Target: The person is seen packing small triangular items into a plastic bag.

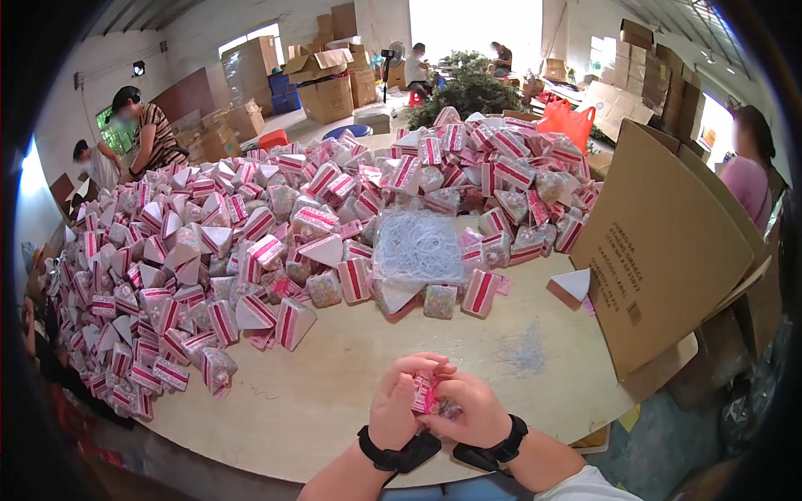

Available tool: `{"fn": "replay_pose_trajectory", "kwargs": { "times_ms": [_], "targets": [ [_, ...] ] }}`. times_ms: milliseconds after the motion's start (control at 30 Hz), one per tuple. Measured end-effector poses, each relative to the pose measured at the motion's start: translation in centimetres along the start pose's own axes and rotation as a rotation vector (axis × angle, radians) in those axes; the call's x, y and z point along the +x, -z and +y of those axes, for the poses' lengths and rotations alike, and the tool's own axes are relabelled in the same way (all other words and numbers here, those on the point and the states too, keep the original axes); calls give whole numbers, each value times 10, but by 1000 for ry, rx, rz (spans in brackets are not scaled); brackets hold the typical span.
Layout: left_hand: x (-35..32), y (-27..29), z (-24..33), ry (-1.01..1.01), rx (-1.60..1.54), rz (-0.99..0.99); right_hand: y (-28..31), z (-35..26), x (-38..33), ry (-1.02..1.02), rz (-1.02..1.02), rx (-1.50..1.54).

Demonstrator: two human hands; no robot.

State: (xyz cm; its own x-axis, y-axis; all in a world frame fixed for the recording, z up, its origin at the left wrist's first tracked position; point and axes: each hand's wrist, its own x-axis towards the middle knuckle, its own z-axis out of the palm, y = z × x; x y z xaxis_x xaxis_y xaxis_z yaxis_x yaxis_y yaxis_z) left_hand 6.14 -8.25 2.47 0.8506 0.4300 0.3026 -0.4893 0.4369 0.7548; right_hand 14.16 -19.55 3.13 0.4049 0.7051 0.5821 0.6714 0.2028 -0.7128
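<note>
- Nearest the camera: both bare forearms enter from the lower edge, each with a black wrist strap. Left hand (401, 402) and right hand (474, 411) meet over the near rim of the round table (334, 384).
- Table: pale wood top, bare in front of the hands, crowded beyond.
- Heap of packets (251, 242): pink-and-white striped, wedge-shaped bags with white triangular faces, piled across the left and far side of the table, well apart from the hands.
- Cardboard box (660, 242): large, tilted open at the right edge of the table; one loose wedge lies just beside it.
- Bundle of thin white ties (418, 245): in a clear bag at the front of the heap; a few loose strands lie on the table between it and the hands.
- Small packet (424, 392): pink-and-white striped, held between the two hands above the table edge, mostly hidden by fingers.
- Handling, judged: light, soft film over loose small contents; likely to crumple and slide, so best pinched at the stiffer striped top rather than the belly.
- Hands: both curled nearly closed around the small packet, left fingers over its top, right hand cupping from the side and below; exact fingertip contact is hidden.
</note>
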Motion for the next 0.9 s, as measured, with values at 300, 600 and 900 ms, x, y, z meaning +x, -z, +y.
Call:
{"fn": "replay_pose_trajectory", "kwargs": {
  "times_ms": [300,600,900],
  "targets": [
    [4,4,-4,-108,-66,45,-3,1,-9,-160,32,26],
    [6,1,2,-9,-22,-16,-3,3,-7,-22,51,-28],
    [-2,11,-3,-164,419,-119,5,-8,3,-36,-158,-104]
  ]
}}
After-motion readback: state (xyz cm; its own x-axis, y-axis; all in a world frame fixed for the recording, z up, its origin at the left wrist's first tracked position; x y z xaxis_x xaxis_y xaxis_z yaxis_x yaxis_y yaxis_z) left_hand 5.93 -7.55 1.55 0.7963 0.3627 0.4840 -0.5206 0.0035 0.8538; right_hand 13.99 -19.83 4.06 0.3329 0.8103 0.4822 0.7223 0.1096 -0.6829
